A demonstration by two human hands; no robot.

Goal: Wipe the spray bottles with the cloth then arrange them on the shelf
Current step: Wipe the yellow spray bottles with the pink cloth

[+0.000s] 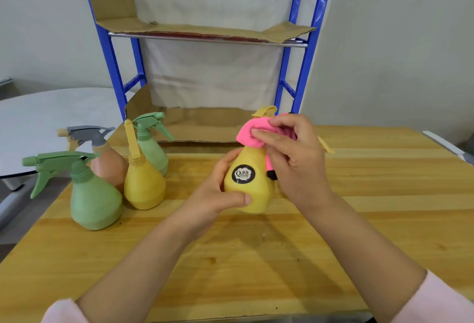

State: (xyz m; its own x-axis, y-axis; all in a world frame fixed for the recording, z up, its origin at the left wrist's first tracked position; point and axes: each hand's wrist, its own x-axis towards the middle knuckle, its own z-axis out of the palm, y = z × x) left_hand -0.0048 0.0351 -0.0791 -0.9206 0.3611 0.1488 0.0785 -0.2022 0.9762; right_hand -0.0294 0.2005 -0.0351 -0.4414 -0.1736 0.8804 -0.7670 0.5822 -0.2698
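Note:
My left hand (218, 194) grips the body of a yellow spray bottle (247, 189) with a round black label, held just above the wooden table (256, 258). My right hand (292, 155) presses a pink cloth (252, 132) around the bottle's neck and trigger head, which is mostly hidden. Several other spray bottles stand at the table's left: a large green one (95, 199), a second yellow one (143, 184), a smaller green one (152, 148) and a peach one with a grey trigger (107, 166). The blue shelf (205, 37) stands behind the table.
Cardboard sheets line the shelf's upper level (205, 30) and its lower level (195, 122) at table height. A round white table (51, 119) sits to the left. White fabric hangs behind the shelf.

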